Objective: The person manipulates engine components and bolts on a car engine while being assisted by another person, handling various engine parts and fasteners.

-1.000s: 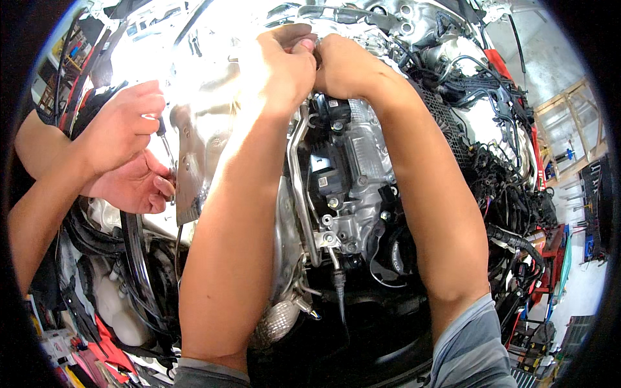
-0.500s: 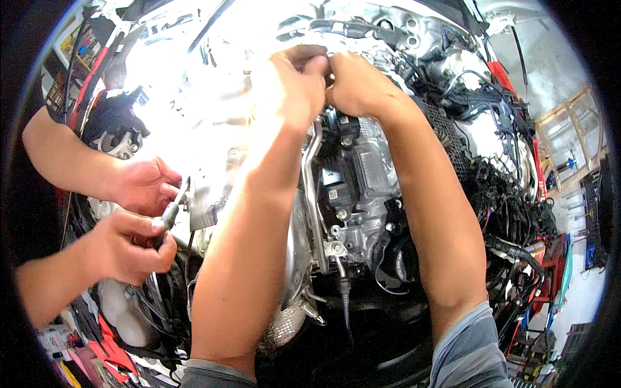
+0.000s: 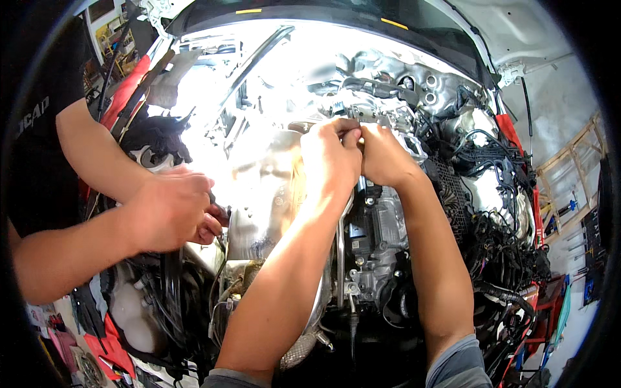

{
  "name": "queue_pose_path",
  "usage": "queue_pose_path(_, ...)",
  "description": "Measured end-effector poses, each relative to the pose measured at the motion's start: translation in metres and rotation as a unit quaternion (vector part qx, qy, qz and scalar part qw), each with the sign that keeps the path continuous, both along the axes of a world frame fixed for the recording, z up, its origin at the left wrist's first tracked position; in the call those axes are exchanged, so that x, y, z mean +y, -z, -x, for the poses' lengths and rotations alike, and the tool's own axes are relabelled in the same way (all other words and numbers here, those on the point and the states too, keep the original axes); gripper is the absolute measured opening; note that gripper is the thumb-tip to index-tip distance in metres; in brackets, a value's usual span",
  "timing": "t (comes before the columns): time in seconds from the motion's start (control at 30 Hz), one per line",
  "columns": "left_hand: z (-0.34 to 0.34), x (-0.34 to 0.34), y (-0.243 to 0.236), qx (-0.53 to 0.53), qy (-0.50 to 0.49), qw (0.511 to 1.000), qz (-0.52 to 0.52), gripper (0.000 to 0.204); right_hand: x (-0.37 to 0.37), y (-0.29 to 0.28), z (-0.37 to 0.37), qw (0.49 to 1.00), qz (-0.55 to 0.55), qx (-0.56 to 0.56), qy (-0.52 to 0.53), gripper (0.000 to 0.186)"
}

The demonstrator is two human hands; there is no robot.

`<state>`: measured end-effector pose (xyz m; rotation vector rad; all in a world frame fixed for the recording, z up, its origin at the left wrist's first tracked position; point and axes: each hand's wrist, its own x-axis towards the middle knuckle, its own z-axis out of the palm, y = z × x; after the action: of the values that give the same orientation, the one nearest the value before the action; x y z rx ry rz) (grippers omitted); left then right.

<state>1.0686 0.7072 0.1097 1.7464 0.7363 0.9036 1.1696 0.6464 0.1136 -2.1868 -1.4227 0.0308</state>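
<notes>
My left hand (image 3: 330, 155) and my right hand (image 3: 387, 155) meet deep in a car's engine bay, at the rear of the engine (image 3: 381, 249), fingers curled in against each other; whatever they grip is hidden. Beside my left forearm is a shiny metal heat shield (image 3: 259, 220). At the left a co-worker's hand (image 3: 168, 210) is closed near the shield's left edge, partly covering their other hand (image 3: 210, 229); a dark object shows between them, too small to name.
The co-worker's dark-clothed body (image 3: 48, 181) fills the left side. A windscreen (image 3: 323, 19) crosses the back under a raised bonnet (image 3: 517, 32). Wiring bundles (image 3: 491, 265) crowd the right. A white reservoir (image 3: 132, 310) sits lower left, and a wooden frame (image 3: 569, 168) stands by the right wall.
The view has tilted up, so the engine and my hands sit lower in the picture, still together. The co-worker's hands, earlier around a screwdriver-like tool, have shifted and now overlap.
</notes>
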Motion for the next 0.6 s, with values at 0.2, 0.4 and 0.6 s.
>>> queue_pose_path(0.2,-0.004,-0.003,0.004,-0.027,0.006,0.999,-0.024,0.015,-0.006,-0.002,-0.009,1.000,-0.002,0.000,-0.025,0.019)
queue_pose_path(0.4,-0.009,0.000,0.009,-0.029,-0.034,0.997,-0.061,0.016,-0.002,-0.002,-0.005,0.994,0.017,-0.101,0.039,0.017)
queue_pose_path(0.6,-0.007,0.002,0.003,-0.034,-0.012,0.998,-0.045,0.016,-0.008,-0.004,-0.003,0.999,-0.033,0.022,-0.006,0.016)
